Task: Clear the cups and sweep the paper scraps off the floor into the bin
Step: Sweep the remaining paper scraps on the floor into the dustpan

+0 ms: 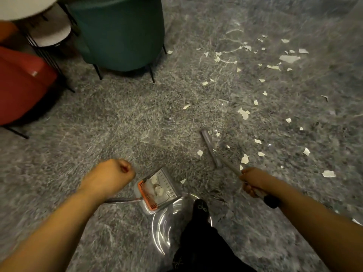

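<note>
Downward, the head view shows a grey mottled floor [121, 118] with a wide bare stretch in the middle. Along the upper left edge stand a teal chair [121, 32] on thin dark legs, a red chair [19, 85] and a white round stool [53, 35], crowding that corner. White paper scraps [243, 113] lie scattered over the right half of the floor, thickest toward the upper right, with a few near the lower centre.

The left hand [110, 177] is curled closed at lower centre-left; a thin handle runs out from beneath it to a grey dustpan [157, 190] with an orange comb edge. Inside the dustpan lie a few white scraps. Whether the hand actually grips that handle cannot be told, because the frame is blurred. The right hand [253, 183] grips the handle of a grey broom [212, 149], whose head rests on the floor among the scraps, just right of the dustpan. A dark-clad leg and shoe [200, 211] stand at bottom centre, just below the dustpan.
</note>
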`<action>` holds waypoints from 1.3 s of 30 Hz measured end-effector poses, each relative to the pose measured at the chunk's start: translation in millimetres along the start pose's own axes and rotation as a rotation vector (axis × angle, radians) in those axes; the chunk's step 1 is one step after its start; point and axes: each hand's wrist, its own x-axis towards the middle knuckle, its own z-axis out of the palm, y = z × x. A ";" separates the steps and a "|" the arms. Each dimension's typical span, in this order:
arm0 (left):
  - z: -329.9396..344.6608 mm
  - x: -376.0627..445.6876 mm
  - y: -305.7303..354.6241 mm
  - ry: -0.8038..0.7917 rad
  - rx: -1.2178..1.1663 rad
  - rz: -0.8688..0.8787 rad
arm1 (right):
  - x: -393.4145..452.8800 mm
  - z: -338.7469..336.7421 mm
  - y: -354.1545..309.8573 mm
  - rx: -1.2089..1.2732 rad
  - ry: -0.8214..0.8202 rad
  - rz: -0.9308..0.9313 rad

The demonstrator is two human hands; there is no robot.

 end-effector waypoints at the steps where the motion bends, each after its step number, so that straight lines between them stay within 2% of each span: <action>1: -2.7 7.1 2.2 0.001 -0.002 0.001 | 10.5 -4.1 -10.6 -0.108 0.009 -0.020; 3: -7.6 23.3 7.0 0.003 0.007 0.001 | 30.0 -12.0 -33.1 -0.299 0.023 -0.049; 10: -15.9 49.1 14.5 0.033 0.106 -0.033 | 66.4 1.3 -71.0 -0.708 -0.037 -0.062; 16: -20.7 56.1 -6.5 0.024 0.074 -0.062 | 45.1 49.7 -55.8 -0.764 -0.185 -0.092; 19: -23.5 56.4 -14.2 0.027 0.016 -0.061 | 30.0 76.3 -45.6 -0.604 -0.244 -0.074; 24: -21.5 40.7 -10.5 0.068 0.072 -0.053 | 1.6 108.0 -31.5 -0.088 -0.369 0.096; 26: -22.2 34.6 -17.8 0.061 0.017 -0.057 | -12.0 114.9 -26.9 -0.015 -0.375 0.113; 31: -27.7 31.4 -31.1 0.069 -0.147 -0.048 | -42.6 116.4 -28.4 0.045 -0.258 0.054; 39: -36.6 65.3 18.3 0.084 -0.177 0.060 | -35.5 64.1 -51.7 0.239 -0.101 0.013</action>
